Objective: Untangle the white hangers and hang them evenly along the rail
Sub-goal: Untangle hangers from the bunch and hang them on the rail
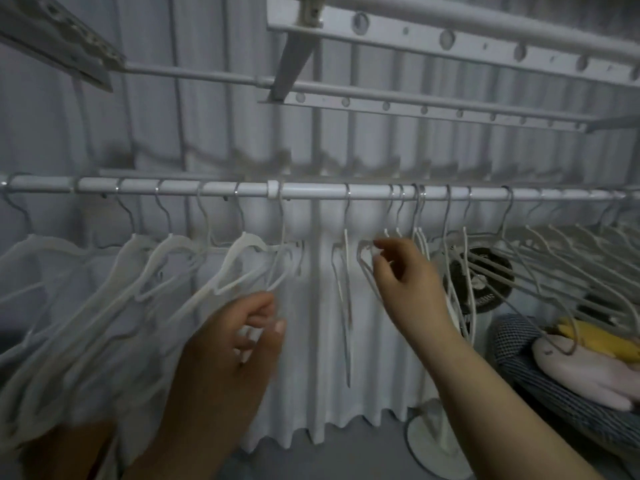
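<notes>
Grip of right hand (405,275) on slim white metal-hooked hanger (366,271)

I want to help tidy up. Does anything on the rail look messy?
Yes. Above the right hand, several hooks crowd together on the rail, while hangers further left sit spaced apart.

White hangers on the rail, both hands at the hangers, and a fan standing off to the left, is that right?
Not quite: the head view shows the fan to the right, behind the hangers on the rail. The left hand and right hand are at the hangers as you said.
</notes>
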`<state>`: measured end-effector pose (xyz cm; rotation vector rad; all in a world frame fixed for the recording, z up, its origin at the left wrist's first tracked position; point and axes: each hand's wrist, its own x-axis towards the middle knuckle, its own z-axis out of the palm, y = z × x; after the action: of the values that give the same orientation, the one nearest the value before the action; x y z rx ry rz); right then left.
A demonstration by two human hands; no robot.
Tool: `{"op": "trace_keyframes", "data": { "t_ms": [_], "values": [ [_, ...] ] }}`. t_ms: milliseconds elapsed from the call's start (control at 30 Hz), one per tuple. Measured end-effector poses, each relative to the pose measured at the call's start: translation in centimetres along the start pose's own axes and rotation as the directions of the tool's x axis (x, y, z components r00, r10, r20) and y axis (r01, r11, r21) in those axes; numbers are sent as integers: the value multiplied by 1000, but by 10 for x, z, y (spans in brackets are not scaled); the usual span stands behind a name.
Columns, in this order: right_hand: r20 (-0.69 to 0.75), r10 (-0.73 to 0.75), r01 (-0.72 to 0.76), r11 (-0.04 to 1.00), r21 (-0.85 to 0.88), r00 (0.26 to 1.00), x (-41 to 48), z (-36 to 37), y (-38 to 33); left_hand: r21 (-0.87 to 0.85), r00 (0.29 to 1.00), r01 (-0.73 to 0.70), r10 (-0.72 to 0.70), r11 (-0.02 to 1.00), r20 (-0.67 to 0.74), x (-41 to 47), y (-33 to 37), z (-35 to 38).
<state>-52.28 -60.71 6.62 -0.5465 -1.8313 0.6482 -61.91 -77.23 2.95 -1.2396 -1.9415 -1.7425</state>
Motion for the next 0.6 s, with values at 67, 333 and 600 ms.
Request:
{"op": "trace_keyframes", "data": {
  "t_ms": [67,333,600],
  "values": [
    [23,42,-41,999,-24,999,8,-19,21,14,998,18,-19,1000,59,-6,2,36],
    [263,85,-89,996,4,961,36,-42,88,187,965,256,-262,948,9,-10,-7,138],
    [387,3,75,980,-186,922,66,-31,105,203,953,286,-257,936,-161,-21,-3,146]
  ]
}}
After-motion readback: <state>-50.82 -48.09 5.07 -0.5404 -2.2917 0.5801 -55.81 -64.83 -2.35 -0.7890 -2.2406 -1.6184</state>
